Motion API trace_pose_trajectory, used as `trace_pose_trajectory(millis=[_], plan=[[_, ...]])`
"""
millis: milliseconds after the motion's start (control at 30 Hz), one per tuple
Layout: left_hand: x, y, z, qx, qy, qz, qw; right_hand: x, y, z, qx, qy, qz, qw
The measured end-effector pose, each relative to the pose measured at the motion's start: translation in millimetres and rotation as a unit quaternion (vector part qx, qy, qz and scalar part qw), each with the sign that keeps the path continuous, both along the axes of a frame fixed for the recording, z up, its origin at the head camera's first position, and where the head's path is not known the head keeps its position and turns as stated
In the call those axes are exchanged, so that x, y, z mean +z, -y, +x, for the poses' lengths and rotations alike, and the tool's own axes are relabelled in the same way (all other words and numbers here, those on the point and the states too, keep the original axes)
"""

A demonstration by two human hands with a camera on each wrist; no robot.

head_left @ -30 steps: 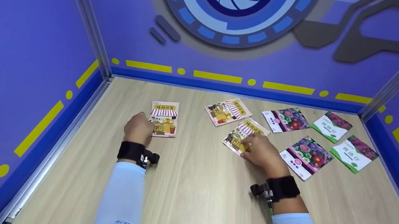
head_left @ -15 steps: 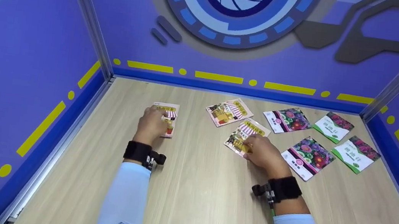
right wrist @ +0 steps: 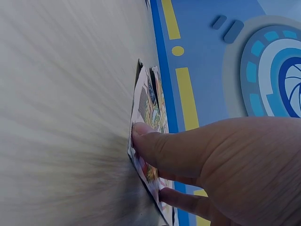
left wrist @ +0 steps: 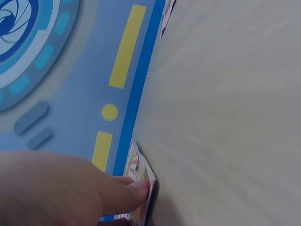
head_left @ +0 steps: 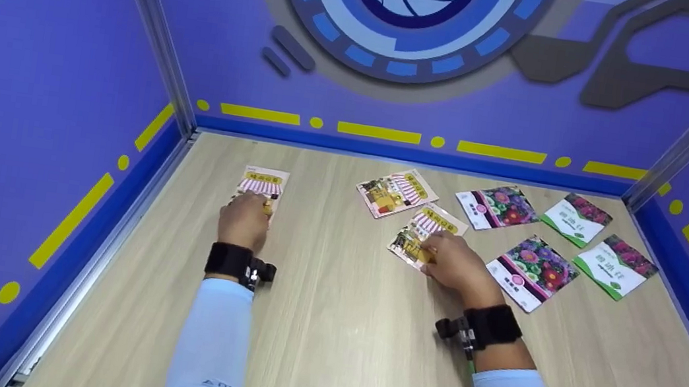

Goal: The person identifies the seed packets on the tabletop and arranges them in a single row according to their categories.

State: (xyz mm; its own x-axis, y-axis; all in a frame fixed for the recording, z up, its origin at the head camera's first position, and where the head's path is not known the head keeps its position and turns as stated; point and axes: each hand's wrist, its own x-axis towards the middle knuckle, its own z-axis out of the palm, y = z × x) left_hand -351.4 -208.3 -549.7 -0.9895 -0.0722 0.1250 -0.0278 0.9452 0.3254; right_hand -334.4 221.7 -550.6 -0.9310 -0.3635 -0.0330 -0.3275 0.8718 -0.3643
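We've got left packet (head_left: 262, 184) further left of right packet (head_left: 421, 229) than before; left hand (head_left: 244, 220), right hand (head_left: 454, 261) each pinch theirs.

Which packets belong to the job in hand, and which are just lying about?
Job, apparently: left hand touching left awning packet; right hand touching near awning packet.
Lying about, untouched: far awning packet; far pink-banded packet; near pink-banded packet; far green-edged packet; near green-edged packet.
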Motion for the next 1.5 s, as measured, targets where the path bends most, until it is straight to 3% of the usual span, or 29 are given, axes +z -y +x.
trace_pose_trajectory(millis=[167,333,500,733,900,1000,1133,1300,1500], plan=[[2.3,16.9,2.4,0.038,-0.003,0.009,0.9992,-0.2,2,0.4,-0.002,0.000,-0.002,1.0000],[-0.8,27.6,3.1,0.054,-0.022,0.011,0.9983,-0.4,1,2.3,0.000,-0.008,0.000,1.0000],[-1.8,34.9,4.3,0.058,-0.054,0.007,0.9968,-0.2,0,1.4,0.000,-0.012,0.000,0.9999],[0.4,40.5,5.3,0.052,-0.039,0.003,0.9979,1.8,2,1.1,-0.007,0.000,-0.001,1.0000],[6.1,36.4,4.5,0.032,-0.062,0.001,0.9976,4.2,2,0.6,-0.005,0.004,0.003,1.0000],[9.8,27.8,1.9,0.013,-0.062,0.013,0.9979,4.9,0,0.8,-0.006,0.000,0.011,0.9999],[18.4,6.9,-3.9,-0.023,-0.025,0.023,0.9992,7.0,-4,-0.4,-0.011,-0.009,0.023,0.9996],[29.8,-35.3,-10.1,-0.090,-0.006,0.014,0.9958,11.9,-2,-1.6,-0.015,-0.040,0.000,0.9991],[30.9,-88.6,-11.7,-0.150,-0.002,0.013,0.9886,9.0,18,-5.5,-0.021,-0.092,-0.009,0.9955]])
